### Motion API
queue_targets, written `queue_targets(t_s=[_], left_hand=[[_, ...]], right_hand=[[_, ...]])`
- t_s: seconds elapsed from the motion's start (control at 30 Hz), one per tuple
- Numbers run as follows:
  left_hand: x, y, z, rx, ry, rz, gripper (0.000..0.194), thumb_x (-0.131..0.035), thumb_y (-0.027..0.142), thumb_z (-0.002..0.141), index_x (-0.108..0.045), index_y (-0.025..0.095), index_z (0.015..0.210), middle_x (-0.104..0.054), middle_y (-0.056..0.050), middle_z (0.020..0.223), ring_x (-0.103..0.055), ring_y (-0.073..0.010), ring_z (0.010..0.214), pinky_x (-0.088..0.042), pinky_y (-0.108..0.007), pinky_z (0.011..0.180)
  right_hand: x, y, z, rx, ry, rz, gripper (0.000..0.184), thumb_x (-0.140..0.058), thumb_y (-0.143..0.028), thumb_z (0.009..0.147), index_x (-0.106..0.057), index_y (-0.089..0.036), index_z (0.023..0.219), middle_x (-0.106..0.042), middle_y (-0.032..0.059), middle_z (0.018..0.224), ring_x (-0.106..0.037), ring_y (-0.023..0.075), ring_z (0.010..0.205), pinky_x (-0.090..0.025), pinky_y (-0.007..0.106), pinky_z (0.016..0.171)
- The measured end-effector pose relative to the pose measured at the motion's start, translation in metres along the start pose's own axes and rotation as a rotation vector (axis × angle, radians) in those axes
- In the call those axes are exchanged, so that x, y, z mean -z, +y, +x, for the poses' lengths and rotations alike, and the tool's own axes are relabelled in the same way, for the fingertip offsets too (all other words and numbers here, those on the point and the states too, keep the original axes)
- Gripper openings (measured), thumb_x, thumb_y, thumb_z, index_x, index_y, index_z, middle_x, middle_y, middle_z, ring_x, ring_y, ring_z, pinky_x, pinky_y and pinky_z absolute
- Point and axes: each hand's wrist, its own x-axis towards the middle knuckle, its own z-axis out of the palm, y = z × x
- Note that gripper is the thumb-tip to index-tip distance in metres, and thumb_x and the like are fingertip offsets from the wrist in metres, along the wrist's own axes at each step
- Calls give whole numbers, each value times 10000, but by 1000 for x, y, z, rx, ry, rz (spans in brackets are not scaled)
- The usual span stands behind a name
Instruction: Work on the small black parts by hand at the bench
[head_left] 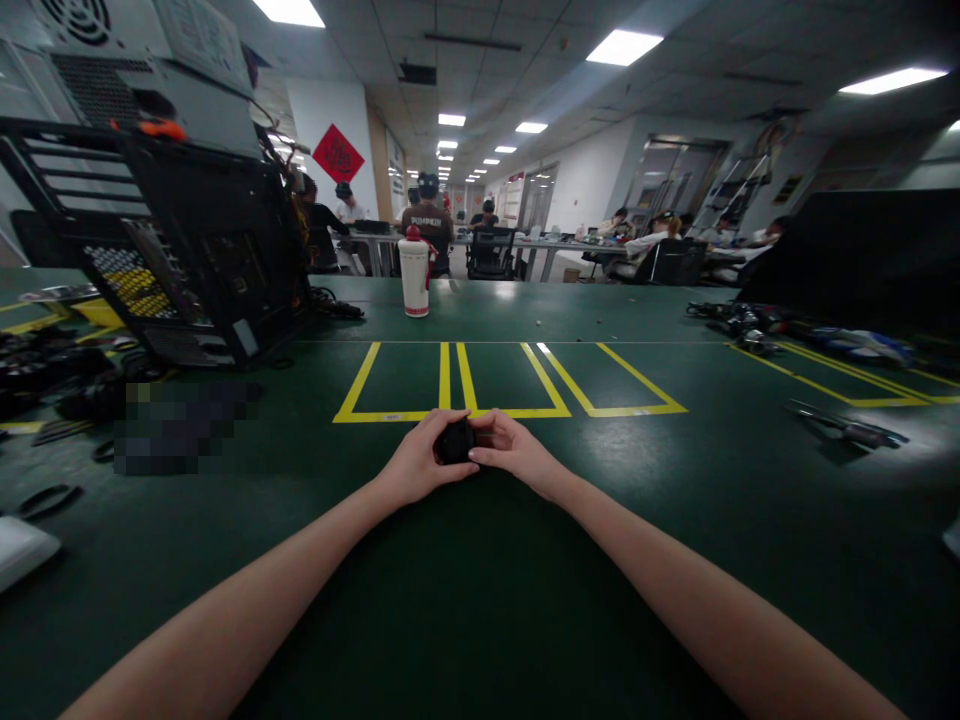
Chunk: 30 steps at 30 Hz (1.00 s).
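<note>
Between my two hands is a small black rounded object, whose exact kind I cannot make out. My left hand wraps round its left side, thumb toward me and fingers over the far side. From the right, my right hand pinches it with thumb and fingertips. Both hands are just above or on the green table, on the near side of the yellow tape outlines. Part of the black object is hidden by the fingers.
A black computer case stands at the left with cables about it. A white cup with a red lid is beyond the tape. A dark tool-like item lies at the right, near a large black panel. Several people sit farther back.
</note>
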Motion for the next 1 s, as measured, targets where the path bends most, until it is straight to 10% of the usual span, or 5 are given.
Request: queue_targets(t_s=[1.0], left_hand=[[-1, -1, 1, 24, 11, -23, 568, -643, 258, 663, -376, 270, 1164, -465, -52, 1104, -481, -224, 993, -411, -415, 815]], right_hand=[[0, 1, 0, -30, 13, -28, 333, -634, -221, 654, -499, -208, 958, -543, 28, 1017, -531, 177, 973, -408, 387, 879]])
